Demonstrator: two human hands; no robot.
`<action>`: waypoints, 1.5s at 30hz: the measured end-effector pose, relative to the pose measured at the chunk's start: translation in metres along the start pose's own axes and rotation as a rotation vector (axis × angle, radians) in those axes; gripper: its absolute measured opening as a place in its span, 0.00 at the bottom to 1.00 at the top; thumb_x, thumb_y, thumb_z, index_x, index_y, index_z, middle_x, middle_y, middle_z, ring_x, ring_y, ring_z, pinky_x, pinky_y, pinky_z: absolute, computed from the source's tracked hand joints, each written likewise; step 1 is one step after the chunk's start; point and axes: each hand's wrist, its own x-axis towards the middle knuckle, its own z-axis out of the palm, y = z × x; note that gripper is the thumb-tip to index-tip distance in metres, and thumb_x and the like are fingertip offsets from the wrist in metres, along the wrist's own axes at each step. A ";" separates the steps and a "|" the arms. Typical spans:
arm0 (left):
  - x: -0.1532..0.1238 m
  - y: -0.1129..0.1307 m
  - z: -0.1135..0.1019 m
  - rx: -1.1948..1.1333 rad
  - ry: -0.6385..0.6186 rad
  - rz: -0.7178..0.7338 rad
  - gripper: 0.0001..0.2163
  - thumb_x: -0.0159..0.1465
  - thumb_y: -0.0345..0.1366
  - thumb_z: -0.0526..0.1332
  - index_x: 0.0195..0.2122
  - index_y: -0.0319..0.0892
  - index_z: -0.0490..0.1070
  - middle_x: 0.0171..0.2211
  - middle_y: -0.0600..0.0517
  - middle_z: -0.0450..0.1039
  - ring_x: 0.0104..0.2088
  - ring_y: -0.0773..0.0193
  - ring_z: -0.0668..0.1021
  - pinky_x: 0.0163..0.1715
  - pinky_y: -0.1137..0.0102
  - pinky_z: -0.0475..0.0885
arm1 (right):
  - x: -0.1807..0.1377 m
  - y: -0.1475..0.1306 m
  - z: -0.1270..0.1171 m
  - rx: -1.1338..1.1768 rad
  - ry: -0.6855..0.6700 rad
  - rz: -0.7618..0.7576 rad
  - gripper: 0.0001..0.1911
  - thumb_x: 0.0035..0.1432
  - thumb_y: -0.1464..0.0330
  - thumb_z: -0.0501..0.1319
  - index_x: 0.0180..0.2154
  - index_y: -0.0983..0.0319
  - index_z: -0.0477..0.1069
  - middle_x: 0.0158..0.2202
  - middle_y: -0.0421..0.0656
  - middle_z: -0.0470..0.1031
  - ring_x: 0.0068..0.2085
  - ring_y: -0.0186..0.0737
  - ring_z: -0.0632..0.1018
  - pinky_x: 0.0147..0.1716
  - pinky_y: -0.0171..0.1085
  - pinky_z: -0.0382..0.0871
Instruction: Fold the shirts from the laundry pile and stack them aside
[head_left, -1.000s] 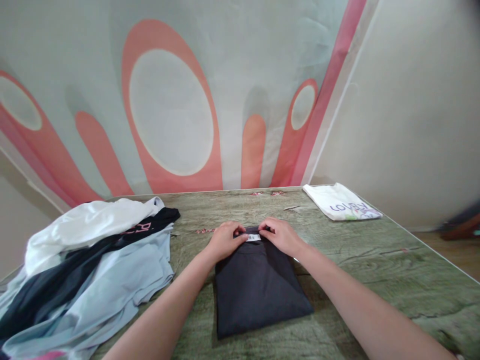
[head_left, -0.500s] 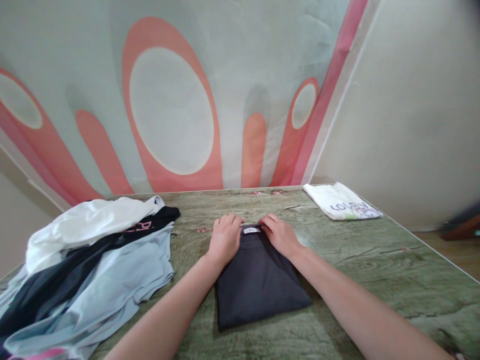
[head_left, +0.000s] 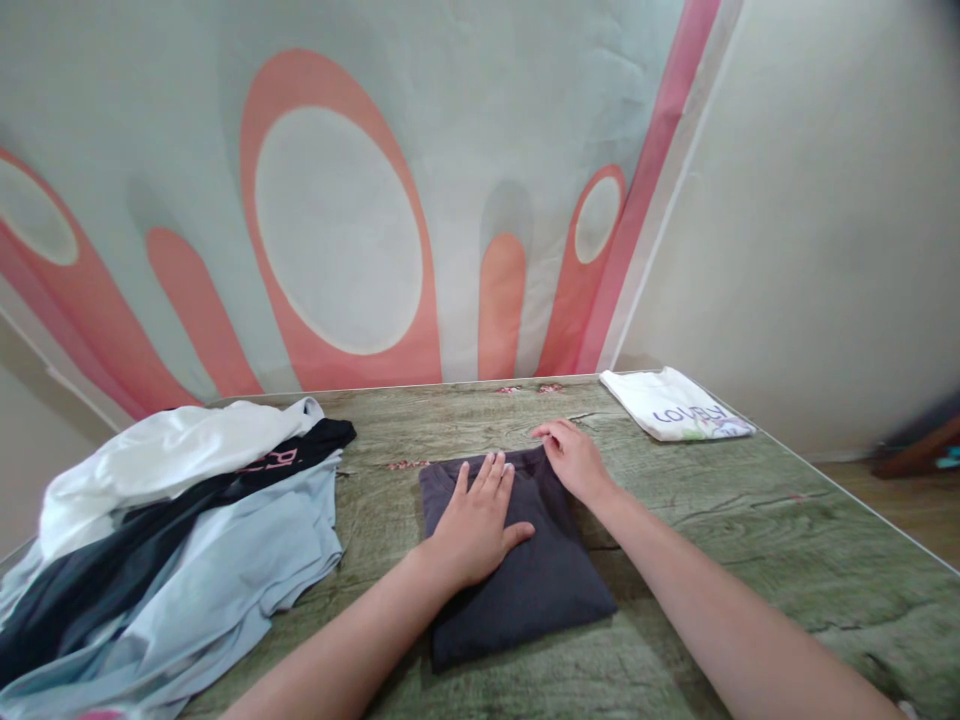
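Observation:
A dark grey folded T-shirt (head_left: 536, 575) lies flat on the wooden-patterned table (head_left: 735, 560) in front of me. My left hand (head_left: 480, 520) rests on it palm down, fingers stretched out and thumb apart. At the shirt's far right corner is my right hand (head_left: 574, 460), its fingers bent and drawn together at the edge. Some of the corner is hidden by those fingers. The collar label is not visible.
Several loose garments lie heaped at the left: a white one (head_left: 172, 450), a black one (head_left: 157, 540) with pink letters, and a light blue one (head_left: 247, 550). A folded white shirt (head_left: 660, 400) with "LOVELY" lettering lies at the far right, before a patterned wall (head_left: 465, 150).
My left hand has left the collar edge and moved nearer, flattening onto the shirt. My right hand has shifted slightly right to the corner. The far edge now looks wider, and the label has disappeared.

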 end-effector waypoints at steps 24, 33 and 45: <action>0.005 -0.126 -0.019 -0.299 -0.037 -0.376 0.09 0.61 0.42 0.59 0.31 0.43 0.73 0.30 0.52 0.76 0.33 0.60 0.77 0.31 0.72 0.67 | 0.002 0.024 0.003 -0.105 -0.127 0.158 0.05 0.57 0.65 0.60 0.34 0.58 0.74 0.34 0.41 0.73 0.35 0.37 0.73 0.38 0.36 0.64; 0.006 -0.101 -0.015 -0.177 0.141 -0.439 0.07 0.64 0.38 0.56 0.36 0.43 0.71 0.40 0.47 0.73 0.45 0.56 0.74 0.44 0.67 0.66 | -0.001 0.021 0.003 -0.161 -0.102 0.152 0.06 0.58 0.64 0.60 0.34 0.58 0.73 0.34 0.41 0.73 0.35 0.38 0.73 0.39 0.36 0.64; -0.002 -0.133 -0.037 -0.277 -0.177 -0.401 0.16 0.60 0.50 0.57 0.32 0.43 0.73 0.31 0.49 0.76 0.34 0.56 0.77 0.32 0.70 0.65 | 0.009 0.033 -0.016 -0.026 -0.324 0.213 0.13 0.59 0.59 0.59 0.34 0.62 0.74 0.29 0.41 0.76 0.30 0.37 0.74 0.30 0.34 0.63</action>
